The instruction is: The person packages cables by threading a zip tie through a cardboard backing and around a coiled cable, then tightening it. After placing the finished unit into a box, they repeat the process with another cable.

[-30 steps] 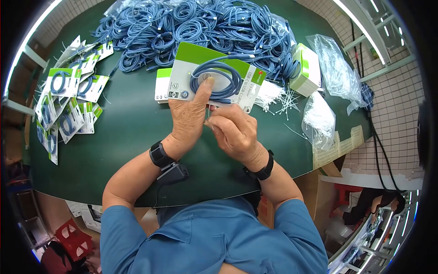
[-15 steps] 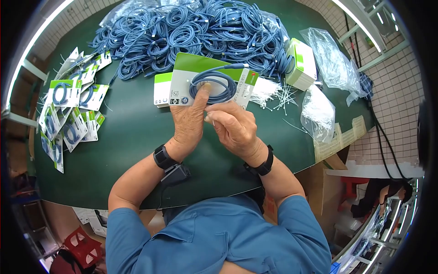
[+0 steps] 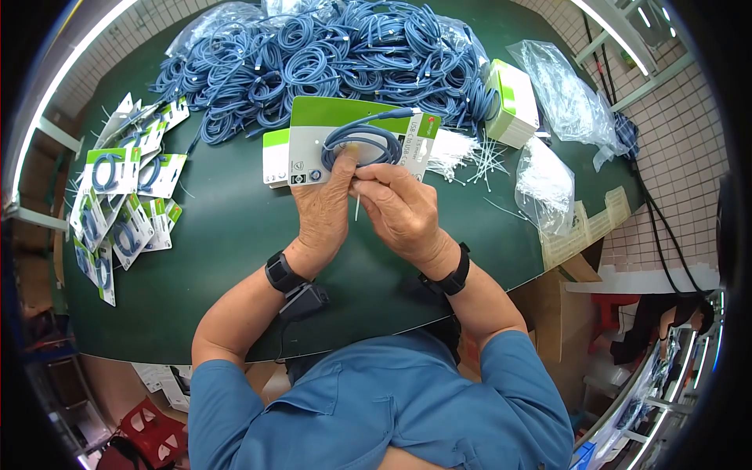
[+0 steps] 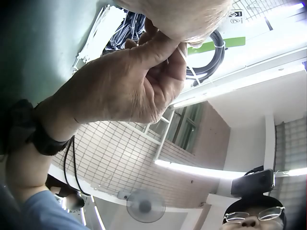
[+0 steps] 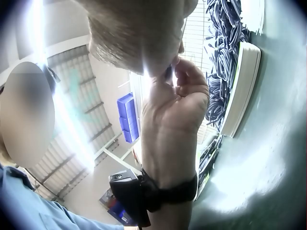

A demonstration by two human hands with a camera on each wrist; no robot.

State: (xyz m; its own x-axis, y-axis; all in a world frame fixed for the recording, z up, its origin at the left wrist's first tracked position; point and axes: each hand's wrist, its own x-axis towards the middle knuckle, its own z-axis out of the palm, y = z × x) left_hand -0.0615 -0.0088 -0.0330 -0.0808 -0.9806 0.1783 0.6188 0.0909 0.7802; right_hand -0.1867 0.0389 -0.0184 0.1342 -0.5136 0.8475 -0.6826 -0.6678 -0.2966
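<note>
A green and white card (image 3: pixel 305 149) with a coiled blue cable (image 3: pixel 374 131) on its front is held up over the table. My left hand (image 3: pixel 323 207) grips the card's lower edge, thumb on the front over the coil. Just right of that thumb, my right hand (image 3: pixel 403 210) pinches a thin white tie (image 3: pixel 358 208) whose end hangs below the fingers. In the left wrist view the tie (image 4: pixel 191 62) runs beside the coil (image 4: pixel 218 52). Fingers behind the card are hidden in the head view.
A large heap of blue cables (image 3: pixel 313 59) spans the back. Carded cables (image 3: pixel 114 171) lie at left. Behind the held card is another card stack (image 3: pixel 274 160); at right stand a card stack (image 3: pixel 513 106), loose white ties (image 3: pixel 454 153), a bag of ties (image 3: pixel 544 188) and clear plastic (image 3: pixel 568 94).
The card has shifted slightly down and left in the head view. My right fingers have moved closer to the coil, and the white tie's end now shows hanging below them.
</note>
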